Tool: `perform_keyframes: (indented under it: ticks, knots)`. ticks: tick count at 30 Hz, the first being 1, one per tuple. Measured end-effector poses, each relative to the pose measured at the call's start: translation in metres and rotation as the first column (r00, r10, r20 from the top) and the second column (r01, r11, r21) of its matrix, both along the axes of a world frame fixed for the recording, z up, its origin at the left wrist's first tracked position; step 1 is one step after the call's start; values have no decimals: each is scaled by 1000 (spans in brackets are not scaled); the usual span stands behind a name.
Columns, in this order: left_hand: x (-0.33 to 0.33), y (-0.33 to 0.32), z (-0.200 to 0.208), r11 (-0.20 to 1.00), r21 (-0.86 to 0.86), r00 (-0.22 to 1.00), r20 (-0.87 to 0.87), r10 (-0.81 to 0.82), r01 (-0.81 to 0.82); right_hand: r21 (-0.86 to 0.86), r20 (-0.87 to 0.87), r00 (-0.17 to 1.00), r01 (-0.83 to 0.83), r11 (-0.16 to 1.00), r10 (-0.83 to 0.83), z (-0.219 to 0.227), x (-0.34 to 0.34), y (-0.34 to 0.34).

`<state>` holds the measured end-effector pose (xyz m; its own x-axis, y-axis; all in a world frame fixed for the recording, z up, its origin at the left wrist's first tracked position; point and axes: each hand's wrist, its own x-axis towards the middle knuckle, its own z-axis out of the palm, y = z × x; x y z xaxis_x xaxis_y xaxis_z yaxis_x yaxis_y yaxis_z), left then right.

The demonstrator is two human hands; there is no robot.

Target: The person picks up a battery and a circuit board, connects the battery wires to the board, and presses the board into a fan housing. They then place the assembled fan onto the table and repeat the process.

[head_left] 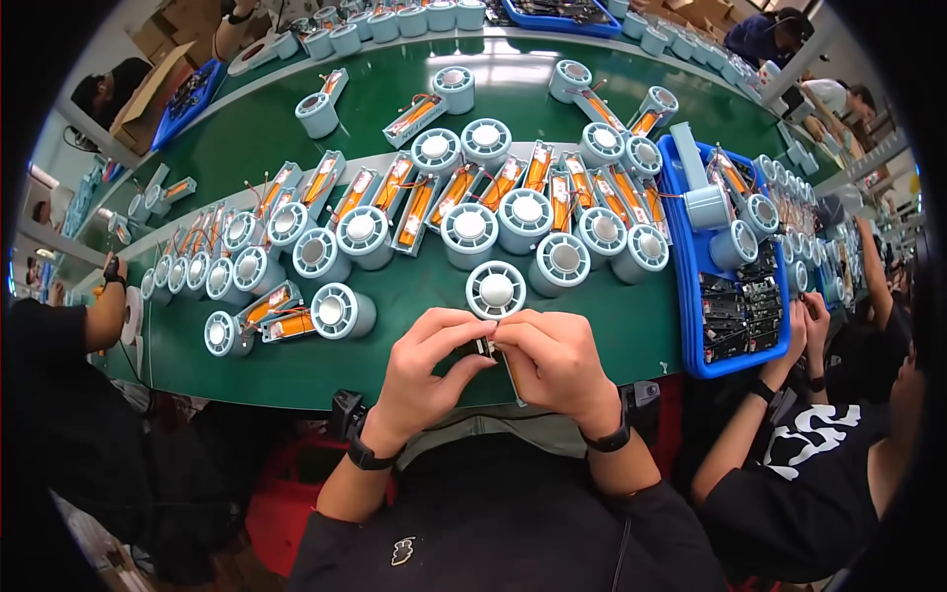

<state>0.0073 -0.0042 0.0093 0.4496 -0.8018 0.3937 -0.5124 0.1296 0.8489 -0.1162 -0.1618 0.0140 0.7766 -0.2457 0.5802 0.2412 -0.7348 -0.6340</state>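
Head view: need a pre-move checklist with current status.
1. Left hand at the small dark part: ok, pinched between thumb and fingers.
2. Right hand grip: cannot tell, its own fingers hide what they hold.
3. Round pale-blue unit just beyond the hands, grille showing: ok.
4. Blue tray on the right stocked with circuit boards: ok.
5. Dark wristbands on both wrists: ok.

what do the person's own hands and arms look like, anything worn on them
The left hand and right hand wear no gloves. A plain black band circles each wrist: left band, right band. A small dark box shows beside each wrist; whether these attach to the bands is hard to tell. The forearms are uncovered below loose black sleeves.
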Motion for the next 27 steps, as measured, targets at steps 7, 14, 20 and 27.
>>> perform_keyframes:
  ticks: [7, 14, 20, 27]
  knots:
    - [-1, -5, 3, 999, -29, 999, 51, 14, -12, 9, -86, 995, -39, 999, 40, 3, -3, -6]
    - [1, -6, 3, 999, -42, 994, 110, -6, 11, 270, -161, 982, -51, 961, 98, 2, -8, 0]
    - [-4, -8, 0, 998, -48, 976, 211, 47, -37, 391, -176, 979, -28, 920, 105, 11, -15, 0]
    - [-4, -7, -22, 987, -157, 946, 315, 81, -32, 353, -164, 986, 71, 933, -13, 10, -22, 19]
